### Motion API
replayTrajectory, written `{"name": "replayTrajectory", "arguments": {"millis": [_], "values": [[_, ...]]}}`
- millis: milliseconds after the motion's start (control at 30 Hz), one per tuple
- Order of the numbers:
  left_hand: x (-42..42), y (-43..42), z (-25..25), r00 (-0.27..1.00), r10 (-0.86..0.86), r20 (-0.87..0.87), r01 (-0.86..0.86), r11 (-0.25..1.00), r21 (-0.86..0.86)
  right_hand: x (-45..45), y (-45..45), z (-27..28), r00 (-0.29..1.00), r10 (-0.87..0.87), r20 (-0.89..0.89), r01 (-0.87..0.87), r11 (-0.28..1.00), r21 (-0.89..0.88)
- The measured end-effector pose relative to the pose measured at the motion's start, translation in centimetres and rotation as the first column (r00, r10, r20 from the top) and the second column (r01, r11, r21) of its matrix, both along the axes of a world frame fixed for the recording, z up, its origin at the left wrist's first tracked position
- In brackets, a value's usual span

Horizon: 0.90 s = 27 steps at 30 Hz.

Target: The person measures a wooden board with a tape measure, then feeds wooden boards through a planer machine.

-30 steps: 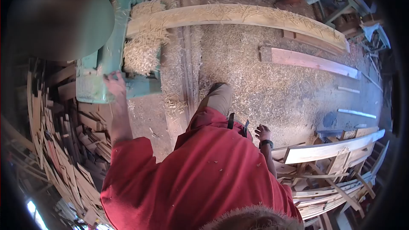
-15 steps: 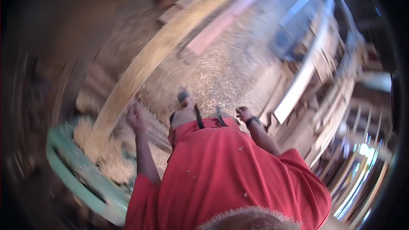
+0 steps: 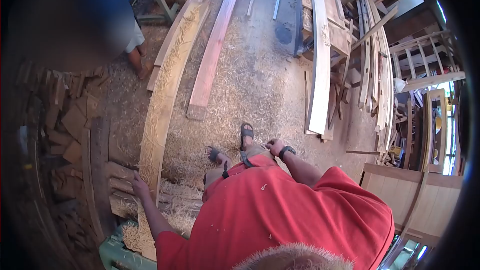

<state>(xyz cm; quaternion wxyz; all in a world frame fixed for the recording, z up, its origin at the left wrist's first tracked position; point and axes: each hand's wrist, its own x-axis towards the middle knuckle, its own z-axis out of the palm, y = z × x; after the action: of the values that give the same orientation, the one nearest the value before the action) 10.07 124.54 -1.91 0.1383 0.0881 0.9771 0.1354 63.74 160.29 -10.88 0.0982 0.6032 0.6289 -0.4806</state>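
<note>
A long pale wooden plank [image 3: 167, 77], strewn with curled shavings, stretches away to the left of my body. My left hand [image 3: 141, 186] is beside its near left edge, fingers loosely extended; whether they touch the wood I cannot tell. Low in front of my thigh is my right hand [image 3: 274, 146], a dark band [image 3: 286, 151] around its wrist. Its fingers are curled in, and I cannot make out what they hold, if anything. A heap of shavings [image 3: 137, 237] lies at the plank's near end, over a green stand [image 3: 112, 250].
A reddish board [image 3: 212, 62] lies on the shavings-covered floor ahead. To the right a long pale board [image 3: 318, 65] leans by stacked timber [image 3: 380, 75]. Offcuts [image 3: 72, 120] are piled at the left. Another person's foot [image 3: 145, 70] shows at the upper left.
The view has swung round and become sharper, with the planks now running more straight ahead. My left hand appears lower and further left, near the plank's edge; my right hand stays by my thigh.
</note>
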Motion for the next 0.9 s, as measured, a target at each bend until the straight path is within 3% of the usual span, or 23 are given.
{"name": "replayTrajectory", "arguments": {"millis": [167,433,667,733,800,833,900], "values": [[0.6,3.0,0.9,0.993,0.119,0.0,-0.118,0.987,-0.107,2.5,2.6,-2.4,1.0,-0.022,0.015,0.022,1.0,-0.014],[1.3,6.2,1.1,0.994,0.103,-0.033,-0.105,0.992,-0.075,3.8,7.9,-4.7,0.999,-0.019,-0.037,0.019,1.0,0.004],[1.5,8.6,0.7,0.996,0.065,-0.065,-0.072,0.992,-0.105,5.7,9.3,-2.5,1.0,-0.019,-0.007,0.019,1.0,-0.007],[1.8,9.5,1.2,0.996,0.084,-0.021,-0.085,0.996,-0.013,6.6,9.5,-2.3,1.0,-0.013,-0.012,0.012,0.999,-0.05],[3.6,11.8,3.0,0.97,0.205,0.127,-0.233,0.933,0.275,7.7,9.3,-1.3,1.0,-0.016,0.024,0.018,0.996,-0.089],[3.3,12.0,3.0,0.98,0.166,0.112,-0.186,0.963,0.195,8.2,9.3,-1.4,0.999,0.005,0.05,0.0,0.994,-0.109],[1.3,10.8,1.5,0.983,0.135,0.128,-0.147,0.985,0.094,9.6,8.7,-3.0,0.99,-0.131,0.051,0.139,0.971,-0.194]]}}
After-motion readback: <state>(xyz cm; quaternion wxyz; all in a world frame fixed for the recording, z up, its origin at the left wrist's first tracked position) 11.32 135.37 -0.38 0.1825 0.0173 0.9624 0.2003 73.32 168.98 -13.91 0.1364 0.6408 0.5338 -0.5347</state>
